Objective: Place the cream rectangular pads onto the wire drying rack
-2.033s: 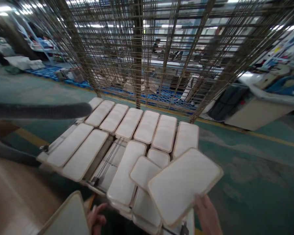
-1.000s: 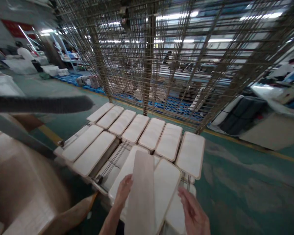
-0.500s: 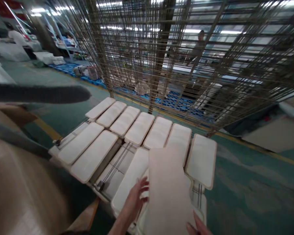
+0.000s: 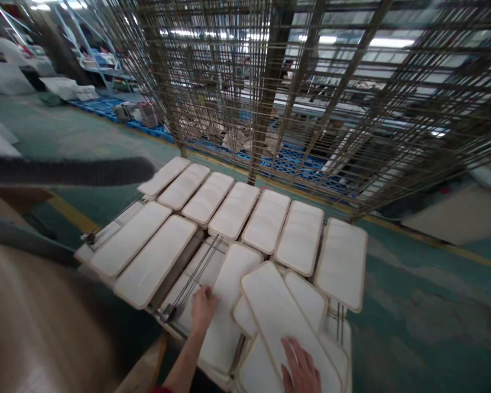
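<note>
At the lower centre of the frame the right hand (image 4: 300, 371) lies flat, fingers spread, on the near end of a pale oblong wooden board with rounded corners and a tan edge (image 4: 284, 322); it presses on it rather than grips it. The left hand (image 4: 202, 307) rests palm down, fingers loosely open, on the near left edge of a second pale rounded board (image 4: 227, 305) just to the left, closed on nothing.

The pressed board's long axis runs diagonally, from lower right up towards the upper left, its far end pointing at the back row of similar white boards (image 4: 265, 221). It lies on top of a smaller white piece (image 4: 306, 297) and other boards beneath, not square with the row.

The risk, as I judge it, is that the top board, askew and overlapping its neighbours, could slide or tip off the thin metal rails of the rack shelf (image 4: 196, 275) if the hand's weight shifts towards the unsupported near end. The tall wire drying rack (image 4: 270, 82) fills the upper frame, and the green floor (image 4: 413, 327) shows at lower right
</note>
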The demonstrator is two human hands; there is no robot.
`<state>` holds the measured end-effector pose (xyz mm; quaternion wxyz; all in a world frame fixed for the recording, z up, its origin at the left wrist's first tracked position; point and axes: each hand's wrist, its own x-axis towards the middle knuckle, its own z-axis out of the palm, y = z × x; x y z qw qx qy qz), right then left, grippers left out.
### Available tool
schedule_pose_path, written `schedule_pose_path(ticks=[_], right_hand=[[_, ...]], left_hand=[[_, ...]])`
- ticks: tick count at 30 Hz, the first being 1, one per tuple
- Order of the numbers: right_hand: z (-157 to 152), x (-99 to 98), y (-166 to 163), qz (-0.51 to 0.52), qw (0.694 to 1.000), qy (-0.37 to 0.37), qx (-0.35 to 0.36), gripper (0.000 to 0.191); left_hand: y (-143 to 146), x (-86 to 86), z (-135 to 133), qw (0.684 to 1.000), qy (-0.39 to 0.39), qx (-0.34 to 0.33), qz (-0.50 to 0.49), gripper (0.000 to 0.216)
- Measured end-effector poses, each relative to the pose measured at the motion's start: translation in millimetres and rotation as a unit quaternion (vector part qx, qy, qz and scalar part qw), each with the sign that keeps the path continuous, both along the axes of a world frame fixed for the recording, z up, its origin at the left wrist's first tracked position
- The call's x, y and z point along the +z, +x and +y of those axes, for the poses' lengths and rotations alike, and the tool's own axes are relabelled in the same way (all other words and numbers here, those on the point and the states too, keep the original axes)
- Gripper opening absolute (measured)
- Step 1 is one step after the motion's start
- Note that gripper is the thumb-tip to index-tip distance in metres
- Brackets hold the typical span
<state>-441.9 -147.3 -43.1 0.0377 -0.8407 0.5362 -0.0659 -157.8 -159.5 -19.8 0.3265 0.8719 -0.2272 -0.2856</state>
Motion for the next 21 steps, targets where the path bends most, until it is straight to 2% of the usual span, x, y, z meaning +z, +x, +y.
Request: schedule_pose_path(ticks=[3, 7, 9, 12, 14, 16, 18, 19, 21], right_hand=[[-16.8, -7.7, -9.0, 0.023, 0.999, 0.020, 0.009, 0.052], [-26.9, -11.3, -20.0, -0.006, 0.996, 0.084, 0.036, 0.055], [-28.1, -2.0, -21.2, -0.074, 0.993, 0.083, 0.028, 0.051], [-27.3, 29.7, -17.8, -0.223, 0.972, 0.069, -0.012, 0.042], [-23.4, 54.1, -15.9, -0.328, 0.936, 0.116, -0.053, 0.040], [-16.5, 70.4, -19.6, -0.451, 0.867, 0.176, -0.115, 0.046], [-10.0, 73.7, -33.5, -0.551, 0.791, 0.177, -0.196, 0.053], [-8.8, 70.8, -44.7, -0.577, 0.765, 0.154, -0.238, 0.056], [-15.0, 60.1, -73.5, -0.577, 0.746, 0.112, -0.311, 0.061]], left_hand=[[20.6, 19.0, 10.6, 0.998, -0.064, -0.006, 0.007, 0.020], [59.6, 67.5, 46.6, 0.988, -0.114, 0.085, -0.059, 0.032], [73.1, 97.4, 64.3, 0.978, -0.172, 0.112, -0.036, 0.039], [68.3, 138.6, 75.3, 0.953, -0.263, 0.117, 0.090, 0.054], [46.5, 156.6, 69.0, 0.948, -0.260, 0.053, 0.175, 0.060], [14.6, 162.0, 52.1, 0.943, -0.233, -0.068, 0.226, 0.056], [-21.0, 152.7, 27.5, 0.923, -0.216, -0.205, 0.243, 0.049], [-38.4, 143.2, 13.6, 0.910, -0.206, -0.267, 0.240, 0.047], [-70.2, 118.2, -14.9, 0.902, -0.158, -0.362, 0.173, 0.043]])
